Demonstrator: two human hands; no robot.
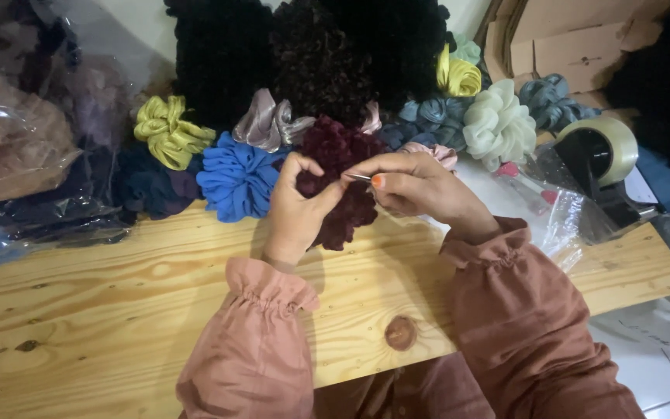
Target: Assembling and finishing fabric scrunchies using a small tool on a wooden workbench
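A maroon scrunchie is pinched between the thumb and curled fingers of the left hand, raised just above the wooden table, apparently so that one fold is presented for working. A thin metal tool, probably a needle, is gripped by the closed fingertips of the right hand, its tip touching the fabric beside the left thumb. Just beyond the fingers lie a blue scrunchie and further scrunchies; a tape dispenser stands well apart to the right.

The left hand covers part of the maroon scrunchie. The tool pinched in the right hand is too small to identify.
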